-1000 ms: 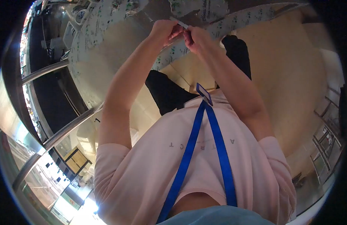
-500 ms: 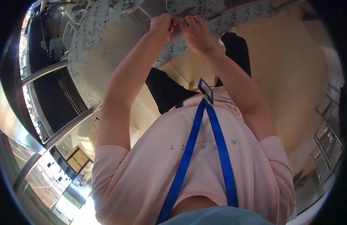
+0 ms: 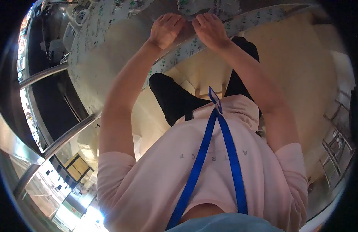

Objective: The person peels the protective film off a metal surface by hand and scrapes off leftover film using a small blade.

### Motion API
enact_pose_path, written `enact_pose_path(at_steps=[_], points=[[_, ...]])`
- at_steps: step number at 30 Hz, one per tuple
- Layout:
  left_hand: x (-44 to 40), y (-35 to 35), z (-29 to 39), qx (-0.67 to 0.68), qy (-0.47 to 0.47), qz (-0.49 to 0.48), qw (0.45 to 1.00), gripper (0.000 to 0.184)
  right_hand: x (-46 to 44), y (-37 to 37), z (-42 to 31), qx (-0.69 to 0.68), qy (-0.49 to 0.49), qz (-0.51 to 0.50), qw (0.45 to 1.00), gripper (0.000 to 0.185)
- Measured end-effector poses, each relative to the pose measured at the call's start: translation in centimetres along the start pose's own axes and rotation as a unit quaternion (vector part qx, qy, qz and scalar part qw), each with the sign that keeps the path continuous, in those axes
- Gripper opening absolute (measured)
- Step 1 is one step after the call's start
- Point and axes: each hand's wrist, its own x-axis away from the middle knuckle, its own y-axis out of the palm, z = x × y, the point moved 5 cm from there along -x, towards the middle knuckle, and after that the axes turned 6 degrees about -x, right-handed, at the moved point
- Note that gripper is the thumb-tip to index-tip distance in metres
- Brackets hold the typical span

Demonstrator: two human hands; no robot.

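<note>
My left hand (image 3: 166, 31) is at the top centre, fingers curled and pressed together, with the fingertips turned down out of sight. Just to its right, my right hand (image 3: 210, 30) is bent the same way, separated from it by a small gap. Both are over the near edge of a metal surface (image 3: 121, 42) partly covered with printed protective film (image 3: 186, 48). Anything thin or clear between the fingers is too small and dim to make out. A torn, wrinkled piece of film (image 3: 206, 5) lies just beyond the hands.
My black-clad legs (image 3: 175, 98) are under the edge. A blue lanyard (image 3: 204, 147) with a badge (image 3: 215, 96) hangs over my pink shirt. Metal rails (image 3: 66, 139) run along the left, with a white plastic item (image 3: 69, 36) at the upper left. A metal rack (image 3: 334, 152) stands at the right.
The small whitish thing seen between my fingers a second ago no longer shows. My hands have moved slightly apart, and their backs now face up. The badge has swung.
</note>
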Motion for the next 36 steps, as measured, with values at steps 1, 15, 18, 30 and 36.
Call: enact_pose_path(at_steps=[1, 15, 18, 30, 36], points=[[0.0, 0.2, 0.0, 0.000, 0.007, 0.001, 1.000, 0.020, 0.0, -0.1, 0.0, 0.005, 0.000, -0.001, 1.000, 0.010], [-0.9, 0.9, 0.2, 0.012, 0.061, -0.047, 0.997, 0.014, -0.1, 0.2, -0.2, 0.003, 0.005, -0.001, 1.000, 0.009], [-1.7, 0.1, 0.3, 0.052, 0.077, -0.035, 0.995, 0.009, -0.1, 0.2, -0.2, -0.004, 0.013, -0.005, 1.000, 0.009], [-0.3, 5.8, -3.4, 0.122, -0.016, -0.129, 0.984, 0.016, -1.4, 2.8, 2.1, -0.015, 0.069, -0.005, 0.997, 0.012], [-0.9, 2.9, -2.8, 0.130, -0.004, -0.069, 0.989, 0.015, -2.7, 0.5, 1.9, -0.022, 0.012, 0.007, 1.000, 0.009]])
